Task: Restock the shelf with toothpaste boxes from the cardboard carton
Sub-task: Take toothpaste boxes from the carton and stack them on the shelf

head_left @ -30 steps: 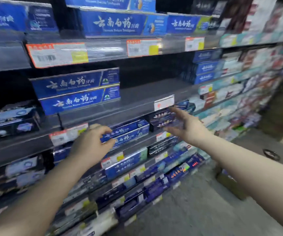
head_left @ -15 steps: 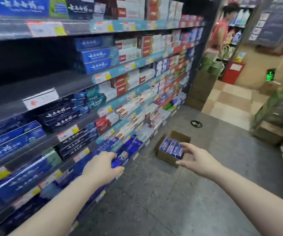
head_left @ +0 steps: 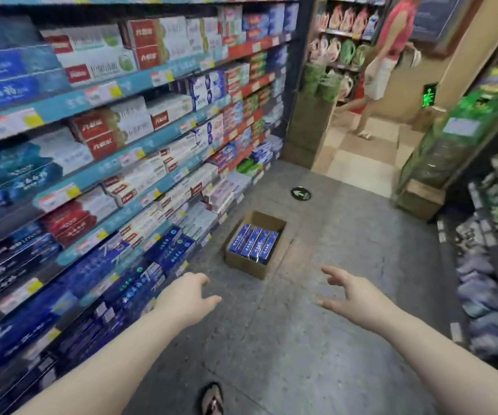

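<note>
Several tiers of the shelf point(head_left: 140, 82) fill the left side, packed with toothpaste in blue, red and white cartons. Labels are too blurred to read.

Left hand point(head_left: 186, 298): out in front at low-shelf height, just beside the bottom tiers. Fingers loosely curled, thumb out, holding nothing.

Sandalled foot point(head_left: 212, 399): at the bottom edge, on grey floor.

Cardboard carton point(head_left: 241, 263): on the floor near the foot of the shelf, ahead of both hands and apart from them, top open. Blue toothpaste boxes point(head_left: 253, 242) lie inside, side by side and lengthwise; about four show on top. Whether more lie beneath cannot be told.

Right hand point(head_left: 352, 295): extended, fingers spread and slightly bent, palm turned inward. Nothing in it.

Further right: a floor arrow sticker point(head_left: 300, 193) beyond the carton, a person point(head_left: 388, 55) walking at the aisle end, more goods point(head_left: 487, 265) along the right edge.

Judgement: the step in hand is the reach to the carton for the next pick-up.

Notes for doing it well:
- Step or bend closer first, since the carton sits low and out of easy reach.
- Bring both hands down over the open top.
- Grip the boxes across their long sides, several together as a block, so the stack does not fan out.
- Lift straight up, clear of the carton wall, to avoid dragging the carton.
- Keep the printed faces aligned so they go onto the shelf front-facing.
</note>
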A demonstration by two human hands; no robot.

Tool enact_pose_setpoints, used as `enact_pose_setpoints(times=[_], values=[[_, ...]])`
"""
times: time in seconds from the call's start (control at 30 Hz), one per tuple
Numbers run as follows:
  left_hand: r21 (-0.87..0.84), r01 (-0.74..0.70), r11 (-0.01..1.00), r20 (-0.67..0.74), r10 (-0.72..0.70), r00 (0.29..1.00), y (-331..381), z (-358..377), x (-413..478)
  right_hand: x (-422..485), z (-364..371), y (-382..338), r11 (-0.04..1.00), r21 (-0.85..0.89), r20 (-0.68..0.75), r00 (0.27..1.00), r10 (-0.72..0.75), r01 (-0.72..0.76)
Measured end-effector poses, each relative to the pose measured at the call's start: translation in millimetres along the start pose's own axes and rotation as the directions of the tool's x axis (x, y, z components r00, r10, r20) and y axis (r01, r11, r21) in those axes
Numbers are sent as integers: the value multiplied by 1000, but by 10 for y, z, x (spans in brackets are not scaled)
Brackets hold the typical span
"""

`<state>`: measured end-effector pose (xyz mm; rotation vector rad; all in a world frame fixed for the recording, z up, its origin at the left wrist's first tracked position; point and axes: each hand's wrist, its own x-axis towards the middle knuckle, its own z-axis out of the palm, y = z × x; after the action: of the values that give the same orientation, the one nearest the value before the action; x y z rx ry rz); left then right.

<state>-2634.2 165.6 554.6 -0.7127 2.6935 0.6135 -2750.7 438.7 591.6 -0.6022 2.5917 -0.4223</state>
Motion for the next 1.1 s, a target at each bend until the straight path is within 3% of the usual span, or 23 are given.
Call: enact_pose_setpoints(times=[0.2,0.47,0.67,0.87,1.1], values=[[-54,-19,998,-13,18,1000,481,61,1014,804,-369,393,997,48,-20,998,62,-61],[-6,-91,996,113,91,989,1056,-197,2455,1981,-908,736,982,115,-43,987,156,-150],[-45,-50,998,161,57,985,1564,-168,3302,2884,-1316,1180,983,97,6,987,159,-158],[-109,133,985,158,-115,981,1937,-11,4097,4068,-1740,1796,996,16,122,989,80,-83],[-244,426,871,198,-386,901,2529,271,4676,5347,-2397,2419,978,-186,305,952,-33,93]])
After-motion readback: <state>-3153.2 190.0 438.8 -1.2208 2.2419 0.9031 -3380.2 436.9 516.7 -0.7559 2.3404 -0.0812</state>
